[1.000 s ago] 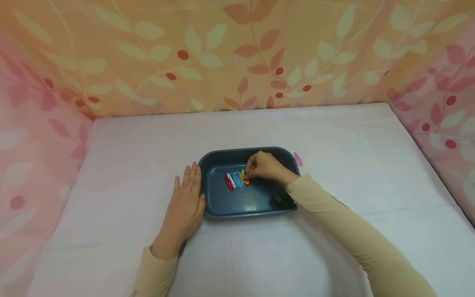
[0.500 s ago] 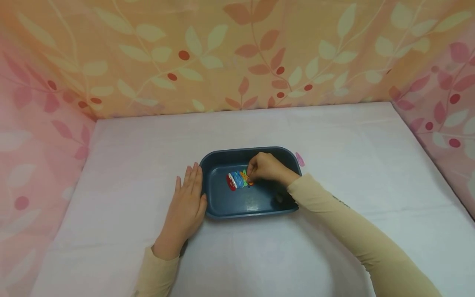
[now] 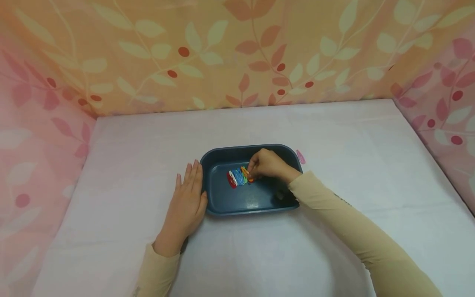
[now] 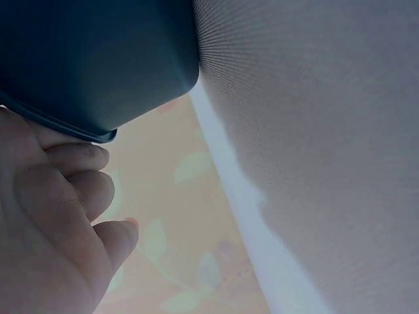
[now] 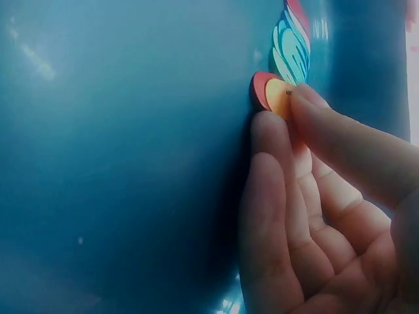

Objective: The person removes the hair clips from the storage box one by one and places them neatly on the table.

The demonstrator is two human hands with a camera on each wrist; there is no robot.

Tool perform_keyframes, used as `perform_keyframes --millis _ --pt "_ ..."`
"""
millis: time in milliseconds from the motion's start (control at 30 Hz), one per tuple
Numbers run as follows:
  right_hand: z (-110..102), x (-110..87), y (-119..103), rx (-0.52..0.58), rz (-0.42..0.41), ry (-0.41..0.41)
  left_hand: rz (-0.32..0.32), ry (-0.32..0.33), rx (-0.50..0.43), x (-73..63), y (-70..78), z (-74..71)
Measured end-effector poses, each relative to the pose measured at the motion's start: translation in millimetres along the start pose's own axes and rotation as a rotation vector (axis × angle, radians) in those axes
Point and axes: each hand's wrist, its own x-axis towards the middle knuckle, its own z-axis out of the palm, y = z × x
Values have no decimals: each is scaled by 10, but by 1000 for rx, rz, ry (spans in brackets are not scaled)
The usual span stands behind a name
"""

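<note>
A dark blue tray (image 3: 226, 202) lies on the white-covered table. Inside it, several colourful snap hair clips (image 3: 236, 177) stand close together in a row: red, white, blue, green and orange. My right hand (image 3: 269, 165) is over the tray, thumb and fingertips pinching an orange hair clip (image 5: 279, 99) at the row's right end. Against that clip sits a red one (image 5: 260, 90), close to the fingertips in the right wrist view. My left hand (image 3: 184, 202), fingers straight, rests along the tray's left outer side; the left wrist view shows its fingers by the rim.
On the table, just outside the tray's right end, lies a pink hair clip (image 3: 301, 156). White cloth (image 3: 349, 136) covers the table around the tray. Patterned curtains (image 3: 208, 53) stand behind the table and at both sides.
My right fingers have shifted slightly at the row's right end, and the orange hair clip there stands more in line with the others. My left hand and the tray stay in place.
</note>
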Motion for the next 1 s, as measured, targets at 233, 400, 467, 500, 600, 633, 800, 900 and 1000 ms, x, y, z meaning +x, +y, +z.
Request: perform_keyframes --millis 233,400,467,500,600,633,800,900,1000 --pt "-30 2 3 61 -7 43 7 17 -7 15 3 -3" --pt "-52 -12 -6 126 -6 30 8 18 -5 20 0 -1" --pt "-54 -13 -7 142 -10 21 6 16 -3 19 -1 1" --pt "-55 -14 -6 149 -15 17 4 14 -2 19 -1 1" --pt "-54 -15 0 162 -28 11 -3 5 -4 16 2 0" --pt "-52 -15 4 168 -31 9 -6 1 -5 14 3 0" --pt "-58 -17 16 176 -48 17 -14 -9 -4 0 7 -1" --pt "-71 -25 6 187 -62 33 -11 -9 -4 -4 7 -6" --pt "-102 -51 -11 227 -89 55 -6 -18 -2 10 -4 -19"
